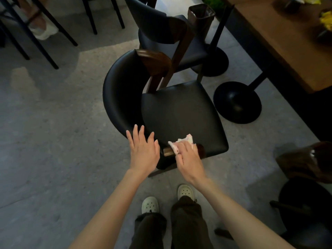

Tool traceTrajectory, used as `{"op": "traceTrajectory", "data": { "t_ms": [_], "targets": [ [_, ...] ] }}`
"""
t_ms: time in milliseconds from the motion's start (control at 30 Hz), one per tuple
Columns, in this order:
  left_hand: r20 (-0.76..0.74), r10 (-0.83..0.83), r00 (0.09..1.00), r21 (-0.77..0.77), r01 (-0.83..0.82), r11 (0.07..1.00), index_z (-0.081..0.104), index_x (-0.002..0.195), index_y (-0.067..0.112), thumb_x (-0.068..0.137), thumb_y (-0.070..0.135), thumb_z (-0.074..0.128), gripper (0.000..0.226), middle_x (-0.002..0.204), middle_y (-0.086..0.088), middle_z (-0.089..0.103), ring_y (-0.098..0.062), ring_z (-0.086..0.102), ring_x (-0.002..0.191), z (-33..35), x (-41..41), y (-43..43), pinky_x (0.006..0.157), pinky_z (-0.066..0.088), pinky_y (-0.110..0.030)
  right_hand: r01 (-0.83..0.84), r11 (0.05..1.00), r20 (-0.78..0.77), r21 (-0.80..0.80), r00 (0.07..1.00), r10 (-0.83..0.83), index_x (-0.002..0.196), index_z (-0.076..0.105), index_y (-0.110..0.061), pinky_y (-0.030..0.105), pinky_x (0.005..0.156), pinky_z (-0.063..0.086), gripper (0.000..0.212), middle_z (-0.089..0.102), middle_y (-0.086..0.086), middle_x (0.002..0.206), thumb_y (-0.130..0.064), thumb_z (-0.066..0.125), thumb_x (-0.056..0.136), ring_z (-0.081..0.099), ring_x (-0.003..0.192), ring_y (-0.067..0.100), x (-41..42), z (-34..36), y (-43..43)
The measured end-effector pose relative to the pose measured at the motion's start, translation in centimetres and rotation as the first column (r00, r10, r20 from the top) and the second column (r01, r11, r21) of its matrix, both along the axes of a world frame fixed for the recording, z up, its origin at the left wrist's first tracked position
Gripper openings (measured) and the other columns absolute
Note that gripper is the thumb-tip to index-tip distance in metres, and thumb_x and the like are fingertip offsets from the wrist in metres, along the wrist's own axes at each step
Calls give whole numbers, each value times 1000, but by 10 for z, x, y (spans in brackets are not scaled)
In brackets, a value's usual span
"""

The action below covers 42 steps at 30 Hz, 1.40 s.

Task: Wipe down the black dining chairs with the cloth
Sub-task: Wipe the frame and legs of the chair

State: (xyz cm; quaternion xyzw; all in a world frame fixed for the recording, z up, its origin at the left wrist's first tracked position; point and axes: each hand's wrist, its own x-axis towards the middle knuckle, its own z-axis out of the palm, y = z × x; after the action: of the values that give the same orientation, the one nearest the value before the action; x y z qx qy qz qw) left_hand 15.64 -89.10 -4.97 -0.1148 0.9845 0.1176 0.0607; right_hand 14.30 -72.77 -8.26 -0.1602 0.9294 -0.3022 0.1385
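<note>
On grey floor (pixel 53 141), black chair (pixel 179 112), cloth (pixel 183 141).

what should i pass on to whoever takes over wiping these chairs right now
Left hand: open, fingers straight, at the near end of the nearest black padded dining chair's curved backrest.
Right hand: holds the crumpled white cloth on that chair's brown wooden backrest end.
Done: cannot tell what is already wiped.
To do: probably the seat, then the second black chair behind.
</note>
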Motion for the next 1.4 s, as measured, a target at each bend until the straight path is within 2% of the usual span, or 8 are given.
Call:
{"op": "traceTrajectory", "data": {
  "t_ms": [100,233,533,700,833,1033,1233,1400],
  "targets": [
    [-19,3,1000,-30,-4,1000,39,145,14,101,33,24,50,157,-18,18,-32,-2,148,-2,2,1,117,-13,-51,-140,990,-45,-13,989,139,131,47,-31,34,110,30,43,46,-11,126,-26,30,92,42,113,14,3,-1,-1],
    [-41,-23,999,-58,20,998,46,140,13,97,39,10,62,154,-20,27,-34,7,148,-6,2,-1,117,-9,-52,-123,992,-81,2,989,122,132,49,-32,23,83,43,42,48,-13,124,-28,31,95,42,101,5,-14,-13,22],
    [-77,-43,996,-102,35,994,61,125,9,95,35,15,61,135,-19,54,-40,27,141,-15,2,-1,116,2,-58,277,953,57,-124,961,-272,111,67,-27,40,105,38,55,58,-13,105,-40,17,95,48,116,15,-28,-35,31],
    [-110,-41,993,-67,34,997,63,122,10,95,34,17,58,122,-9,62,-32,38,135,-16,2,-3,115,1,-57,-17,992,-123,-129,992,1,117,65,-18,31,101,38,39,62,-5,110,-27,31,98,48,109,9,0,1,-15],
    [-135,-71,988,-57,64,996,64,121,14,97,34,22,52,118,-5,64,-29,44,129,-18,3,-9,115,9,-53,-120,983,48,140,992,114,99,65,-22,38,79,50,36,61,-1,100,-39,32,100,59,94,20,-30,12,-26],
    [-160,-89,983,-48,82,995,72,106,23,96,37,28,48,108,5,68,-22,50,119,-17,-4,-20,104,24,-43,-365,894,477,259,854,210,70,59,-37,37,80,43,42,60,1,92,-40,30,101,56,90,23,-93,11,-6],
    [-202,-57,978,-38,50,998,75,97,24,93,35,32,44,104,6,68,-22,49,116,-22,-6,-21,101,23,-42,23,991,563,133,821,-95,60,52,-28,29,72,40,40,52,-4,71,-31,41,99,52,74,14,-114,-41,41],
    [-213,-30,977,-18,26,999,74,95,24,93,33,33,42,104,6,68,-22,47,117,-24,-6,-18,102,23,-43,460,888,366,5,825,-430,63,57,-15,34,64,38,40,51,1,68,-21,41,99,50,72,20,-75,-60,52]
  ]
}}
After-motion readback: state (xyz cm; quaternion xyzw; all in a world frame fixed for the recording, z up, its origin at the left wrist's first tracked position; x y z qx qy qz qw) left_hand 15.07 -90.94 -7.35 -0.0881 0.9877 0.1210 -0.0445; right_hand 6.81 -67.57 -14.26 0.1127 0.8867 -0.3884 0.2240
